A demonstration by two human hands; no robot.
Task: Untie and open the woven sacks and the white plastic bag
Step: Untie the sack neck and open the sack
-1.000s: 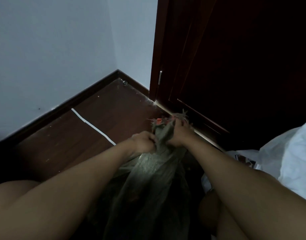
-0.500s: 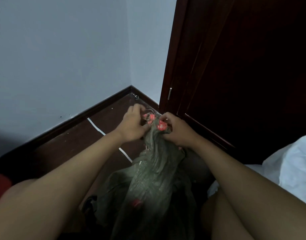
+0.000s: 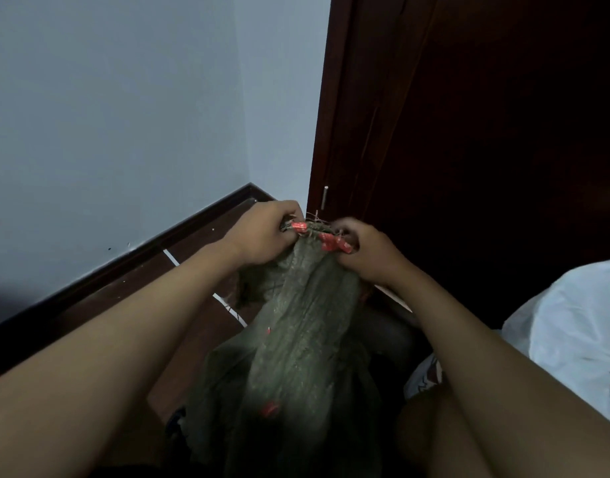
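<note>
Raised the woven sack (image 3: 307, 326) neck since earlier; both hands, left (image 3: 265, 232) and right (image 3: 369, 253), pinch its red-edged mouth (image 3: 331, 240), sack hanging lengthwise toward me.

Both forearms are bare right up to the bottom edge of the view, with no sleeve or cuff anywhere on them. The left hand (image 3: 265, 232) has no ring, watch or band, and its wrist is plain. The right hand (image 3: 369, 253) is just as unadorned, wrist bare too. The fingers (image 3: 282, 210) are short and rounded; the light is too dim to make out the nails. A bare knee or thigh (image 3: 445, 429) shows low down between the arms, uncovered by any cloth.
</note>
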